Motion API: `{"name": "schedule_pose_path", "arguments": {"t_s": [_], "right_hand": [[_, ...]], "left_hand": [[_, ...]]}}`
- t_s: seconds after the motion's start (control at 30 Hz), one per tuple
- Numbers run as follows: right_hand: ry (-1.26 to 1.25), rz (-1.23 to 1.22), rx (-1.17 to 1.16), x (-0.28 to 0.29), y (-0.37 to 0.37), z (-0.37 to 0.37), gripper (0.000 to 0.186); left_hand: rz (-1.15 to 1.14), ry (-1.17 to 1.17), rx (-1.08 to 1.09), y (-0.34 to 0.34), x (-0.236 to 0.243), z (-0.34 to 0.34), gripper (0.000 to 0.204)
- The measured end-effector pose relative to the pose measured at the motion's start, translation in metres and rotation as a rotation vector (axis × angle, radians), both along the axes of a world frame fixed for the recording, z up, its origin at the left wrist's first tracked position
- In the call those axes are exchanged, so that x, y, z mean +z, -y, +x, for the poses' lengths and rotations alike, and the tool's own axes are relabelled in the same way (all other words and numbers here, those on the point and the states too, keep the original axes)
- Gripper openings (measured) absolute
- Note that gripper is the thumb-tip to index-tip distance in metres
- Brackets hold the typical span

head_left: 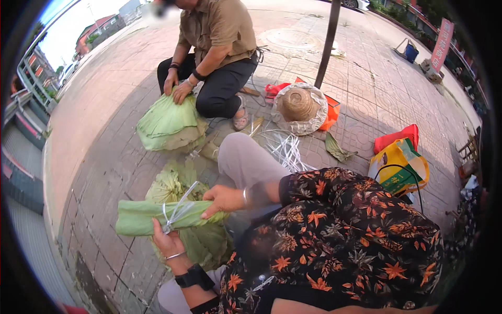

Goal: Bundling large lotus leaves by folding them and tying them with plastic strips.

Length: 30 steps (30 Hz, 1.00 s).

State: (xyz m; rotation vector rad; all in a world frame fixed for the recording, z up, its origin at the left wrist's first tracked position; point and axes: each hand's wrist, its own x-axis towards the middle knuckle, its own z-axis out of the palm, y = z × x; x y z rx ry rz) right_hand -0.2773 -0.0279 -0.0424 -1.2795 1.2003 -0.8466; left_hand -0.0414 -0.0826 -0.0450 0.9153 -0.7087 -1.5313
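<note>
A rolled bundle of lotus leaves (138, 218), long and pale green, lies across both of my hands with a white plastic strip (180, 209) looped around its middle. From below, my left hand (170, 245) grips it beside the strip, the fingertips at the knot. My right hand (224, 201) is closed over the bundle's right end, thumb on top. Whether it also pinches part of the strip cannot be made out. Directly under the bundle spreads a loose pile of lotus leaves (206, 248), partly covered by my hands.
Across from me a person (222, 36) squats, both hands on a stack of green leaves (170, 123). White strips (287, 152) lie scattered near my knee. Beyond stand a straw hat (299, 107) and a dark pole (328, 44). A yellow-green bag (400, 167) sits at right.
</note>
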Motion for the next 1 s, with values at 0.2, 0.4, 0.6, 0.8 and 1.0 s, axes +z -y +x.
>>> {"name": "schedule_pose_path", "arguments": {"t_s": [0.2, 0.4, 0.6, 0.8, 1.0], "right_hand": [[0.108, 0.072, 0.104, 0.004, -0.011, 0.018, 0.040], [0.044, 0.111, 0.251, -0.015, -0.018, 0.037, 0.044], [-0.006, 0.110, 0.258, -0.020, -0.025, 0.038, 0.044], [0.158, 0.144, 0.146, -0.004, -0.015, 0.032, 0.039], [0.230, 0.114, -0.345, -0.016, 0.021, -0.014, 0.029]], "left_hand": [[0.095, 0.028, 0.186, -0.036, 0.002, 0.020, 0.034], [0.102, 0.112, 0.363, -0.085, -0.007, 0.043, 0.032], [-0.055, -0.168, 0.510, -0.093, -0.017, 0.075, 0.040], [-0.038, -0.005, 0.552, -0.102, 0.016, 0.058, 0.048], [0.051, 0.095, 0.389, -0.096, 0.022, 0.032, 0.054]]}}
